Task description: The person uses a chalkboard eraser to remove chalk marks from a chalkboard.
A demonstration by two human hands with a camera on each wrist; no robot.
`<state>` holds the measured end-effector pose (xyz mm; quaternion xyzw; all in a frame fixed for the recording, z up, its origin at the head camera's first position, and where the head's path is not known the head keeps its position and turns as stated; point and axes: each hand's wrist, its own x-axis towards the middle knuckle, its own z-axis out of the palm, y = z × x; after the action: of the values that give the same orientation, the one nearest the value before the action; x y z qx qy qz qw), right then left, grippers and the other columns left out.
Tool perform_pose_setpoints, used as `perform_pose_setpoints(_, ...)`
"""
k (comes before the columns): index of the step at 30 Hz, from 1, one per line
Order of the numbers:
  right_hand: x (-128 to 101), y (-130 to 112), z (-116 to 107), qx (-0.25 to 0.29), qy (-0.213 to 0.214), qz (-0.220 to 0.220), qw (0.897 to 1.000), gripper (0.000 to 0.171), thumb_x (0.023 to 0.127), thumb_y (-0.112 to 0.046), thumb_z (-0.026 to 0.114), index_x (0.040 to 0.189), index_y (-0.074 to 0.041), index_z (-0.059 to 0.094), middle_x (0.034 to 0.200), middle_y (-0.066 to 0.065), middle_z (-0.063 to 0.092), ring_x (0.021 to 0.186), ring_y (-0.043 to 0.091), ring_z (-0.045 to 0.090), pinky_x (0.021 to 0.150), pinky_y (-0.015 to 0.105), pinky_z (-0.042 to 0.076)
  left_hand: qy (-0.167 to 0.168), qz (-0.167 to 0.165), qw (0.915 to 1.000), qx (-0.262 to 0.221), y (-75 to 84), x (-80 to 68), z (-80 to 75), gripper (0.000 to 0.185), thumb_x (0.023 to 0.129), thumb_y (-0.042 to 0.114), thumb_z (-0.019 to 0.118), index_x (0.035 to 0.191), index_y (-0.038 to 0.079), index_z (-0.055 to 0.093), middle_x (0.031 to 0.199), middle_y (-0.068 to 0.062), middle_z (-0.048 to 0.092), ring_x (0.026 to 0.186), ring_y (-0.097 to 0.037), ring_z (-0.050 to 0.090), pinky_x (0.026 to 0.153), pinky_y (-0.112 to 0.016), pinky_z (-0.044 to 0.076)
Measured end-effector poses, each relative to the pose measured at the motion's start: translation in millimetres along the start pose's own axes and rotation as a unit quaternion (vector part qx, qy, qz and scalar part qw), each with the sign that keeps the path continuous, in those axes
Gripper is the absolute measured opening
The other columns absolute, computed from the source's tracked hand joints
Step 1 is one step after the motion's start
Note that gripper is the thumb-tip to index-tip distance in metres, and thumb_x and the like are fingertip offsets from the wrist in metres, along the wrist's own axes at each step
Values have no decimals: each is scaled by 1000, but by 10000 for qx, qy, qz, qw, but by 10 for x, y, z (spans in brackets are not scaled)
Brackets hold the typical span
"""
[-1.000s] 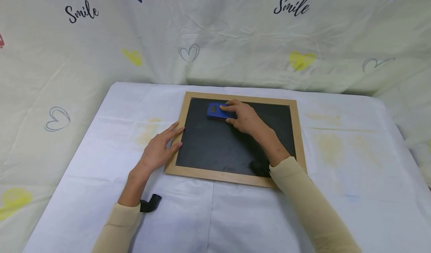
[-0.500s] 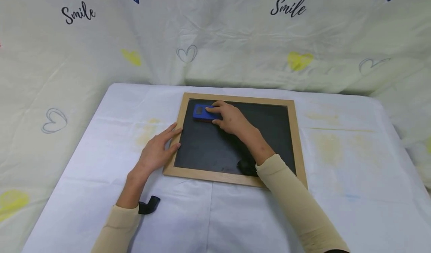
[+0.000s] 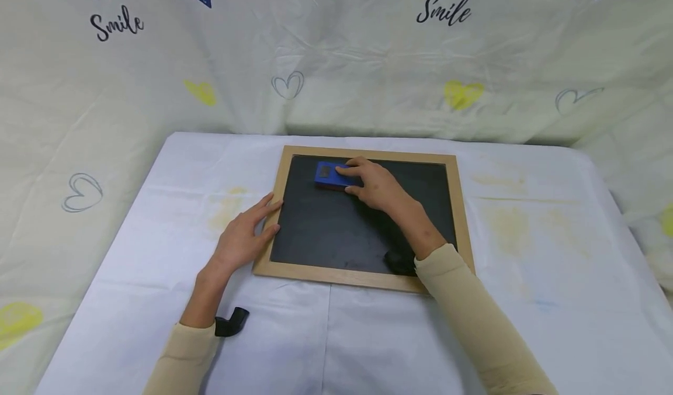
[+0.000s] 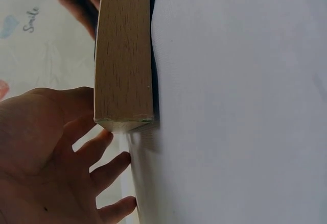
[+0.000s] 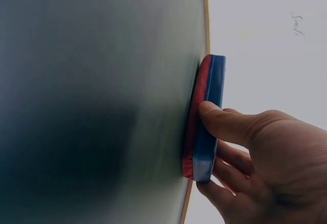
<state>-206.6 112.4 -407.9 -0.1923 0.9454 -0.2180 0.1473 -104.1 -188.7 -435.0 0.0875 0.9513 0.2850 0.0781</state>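
Observation:
A small blackboard (image 3: 321, 231) with a light wooden frame lies on the white-covered table. Near its far edge, my right hand (image 3: 380, 186) grips a blue blackboard eraser (image 3: 327, 176) by its right end. In the right wrist view the thumb presses one long side of the eraser (image 5: 210, 117), fingers on the other, and its red felt face is against the black surface. My left hand (image 3: 242, 238) rests with spread fingers on the frame's left side. From the left wrist, the frame's wooden edge (image 4: 123, 50) shows close beside the palm.
White cloth covers the table (image 3: 531, 301), with faint yellow and blue stains on the right. A printed curtain (image 3: 357, 91) hangs behind the far edge. Black wrist devices stick out from both sleeves, the left one (image 3: 232, 322) over the cloth, the right one (image 3: 399, 263) over the board.
My right hand slid the eraser left along the board's far side, then back to the right. The left hand has stayed on the frame. The head view has shifted slightly.

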Motion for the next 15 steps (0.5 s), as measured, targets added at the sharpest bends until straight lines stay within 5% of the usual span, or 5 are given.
perform_pose_setpoints(15,-467,555,-206,111,306,302,9990,58,103,-20,66,158,-19,47,166,17,37,150,47,39,117,62,41,15,-21,10000,-17,8,-1,0,58,103,24,65,158,17,48,172,-6,33,153,-41,40,119,-66,37)
